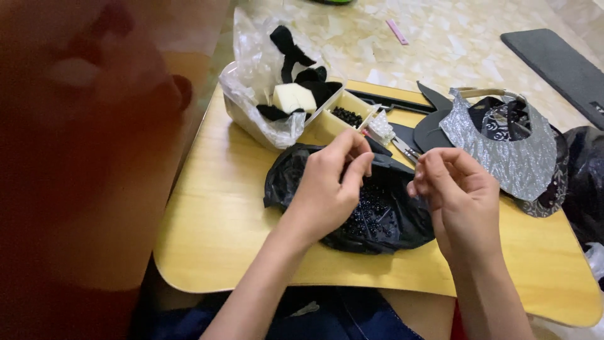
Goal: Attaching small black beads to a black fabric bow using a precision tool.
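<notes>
Left hand: the left hand (327, 189) hovers over the black plastic bag (377, 217), thumb and forefinger pinched together at the tips; whatever sits between them is too small to make out
Right hand: the right hand (456, 192) is held just right of the bag, fingers curled in and tips pressed together near the thumb; nothing readable in the pinch
Black plastic bag: lies open on the wooden table (214, 220), between and under both hands, holding a heap of small black beads (371, 211)
Clear bag: a crinkled clear plastic bag (258, 75) at the table's far left corner, holding black fabric scraps (296, 60) and a pale yellow block (294, 97)
Box: a cream compartment box (343, 119) just beside the clear bag, one section filled with black beads
Silver piece: a glittery silver-grey fabric shape (503, 148) on the right, over dark patterned cloth
Pink strip: a small pink strip (396, 31) on the speckled floor beyond the table
Hard to make out: a large orange-brown blur (88, 145) covers the left side, out of focus; a small metal tool (406, 150) by the box is partly hidden behind the hands
</notes>
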